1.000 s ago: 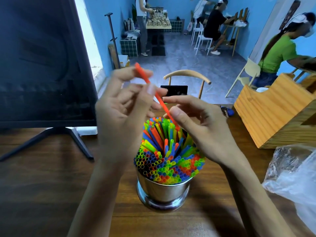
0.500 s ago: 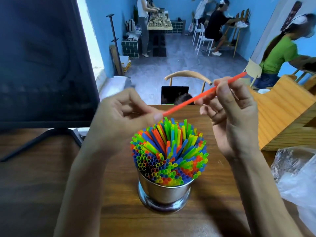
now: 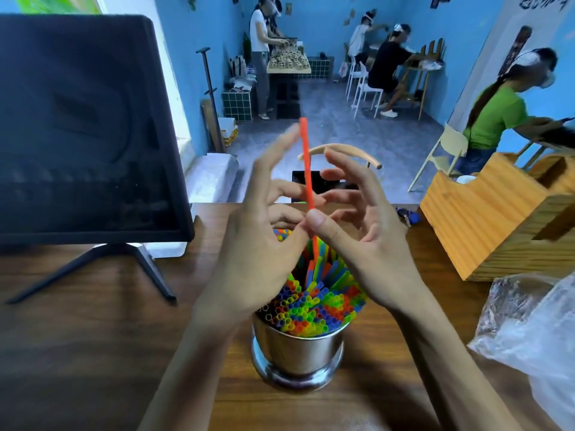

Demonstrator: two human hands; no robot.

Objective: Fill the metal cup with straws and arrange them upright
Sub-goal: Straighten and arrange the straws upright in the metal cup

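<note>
1. We pinch the orange straw (image 3: 306, 169) between the thumb of our right hand (image 3: 370, 244) and a fingertip of our left hand (image 3: 258, 253); the other fingers of both hands fan out, straight and loose
2. Above the pinch the straw rises nearly upright; below it, the lower end dips among the packed straws (image 3: 314, 300), though we cannot tell how deep it sits
3. The metal cup (image 3: 298, 353) stands directly under the pinch on the wooden table (image 3: 93, 353), and its mouth looks crowded with coloured tube ends, so we judge the filling close to done
4. The step in hand seems to be seating this one straw in the bundle
5. The next move likely calls for a straight downward push from the pinch, keeping the shaft vertical so it slides between its neighbours without buckling
6. To the right of the pinch lie a wooden box (image 3: 497, 219) and a clear plastic bag (image 3: 535, 331); to the left stands a dark monitor (image 3: 84, 126)
</note>
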